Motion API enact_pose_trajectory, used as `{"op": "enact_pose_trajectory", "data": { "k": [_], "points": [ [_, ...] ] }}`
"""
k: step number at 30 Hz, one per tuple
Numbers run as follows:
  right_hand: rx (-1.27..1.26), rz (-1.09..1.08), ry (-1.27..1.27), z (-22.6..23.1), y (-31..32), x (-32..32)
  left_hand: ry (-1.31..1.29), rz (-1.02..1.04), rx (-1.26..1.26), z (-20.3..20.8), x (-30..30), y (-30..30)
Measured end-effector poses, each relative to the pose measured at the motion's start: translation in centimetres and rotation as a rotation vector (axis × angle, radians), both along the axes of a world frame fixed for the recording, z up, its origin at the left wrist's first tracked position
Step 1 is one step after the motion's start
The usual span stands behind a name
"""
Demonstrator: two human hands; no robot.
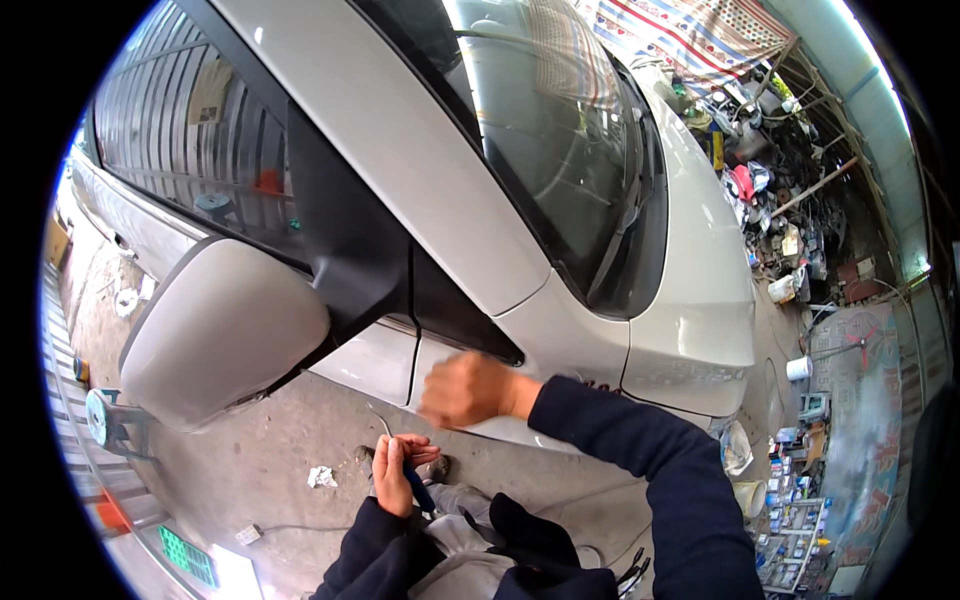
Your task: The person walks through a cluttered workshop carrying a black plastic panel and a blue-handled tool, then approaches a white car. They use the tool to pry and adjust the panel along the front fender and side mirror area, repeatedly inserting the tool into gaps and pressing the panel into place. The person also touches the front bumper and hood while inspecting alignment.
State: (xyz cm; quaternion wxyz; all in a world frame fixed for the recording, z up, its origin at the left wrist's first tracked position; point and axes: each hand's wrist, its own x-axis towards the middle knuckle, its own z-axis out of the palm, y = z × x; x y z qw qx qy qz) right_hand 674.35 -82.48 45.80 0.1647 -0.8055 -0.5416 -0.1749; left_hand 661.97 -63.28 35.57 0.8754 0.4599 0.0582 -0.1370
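My left hand [396, 474] is low in front of me, beside the car. A hand tool with a dark blue handle [418, 491] sits against its palm, several fingers stretched past it. A thin, bent metal rod, seemingly the tool's tip, sticks out above the fingers. My right hand [466, 390] is curled into a fist, slightly blurred, in front of the white car's side panel [362, 362]. Whether it touches the panel or holds something is hidden. Just above it lies the black triangular trim [455, 305] by the windscreen pillar. The side mirror [225, 335] juts out to the left.
The car's windscreen [550, 130] and bonnet [690, 270] stretch away to the right. A stool [112, 420] stands at the left wall. Cables [310, 527] cross the concrete floor. Piled parts [780, 190] and a rack of small containers [795, 540] line the right side.
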Motion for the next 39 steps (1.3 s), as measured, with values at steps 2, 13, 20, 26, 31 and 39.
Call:
{"op": "enact_pose_trajectory", "data": {
  "k": [2, 13, 20, 26, 31, 39],
  "points": [
    [0.097, 0.047, 0.043, -0.5, 1.5, -3.1, 0.005, 0.027, 0.085, 0.5, -0.3, 0.1],
    [0.028, 0.057, 0.163, -0.9, -3.7, 0.7, 0.089, -0.153, 0.049, -2.0, -0.3, -1.5],
    [0.035, -0.006, 0.137, 0.0, -2.7, 0.0, 0.085, -0.151, 0.043, -1.9, 0.3, -1.3],
    [-0.006, 0.116, 0.152, 0.0, -0.4, -2.3, 0.139, -0.214, -0.004, -3.6, -1.2, -0.3],
    [0.006, -0.062, 0.160, 1.7, -1.1, 1.2, 0.090, -0.203, 0.009, -2.7, -1.4, -0.2],
    [0.387, -0.639, 0.923, -0.3, 1.3, -13.0, -0.188, 0.021, 0.046, 3.4, 0.8, -1.7]
  ]
}}
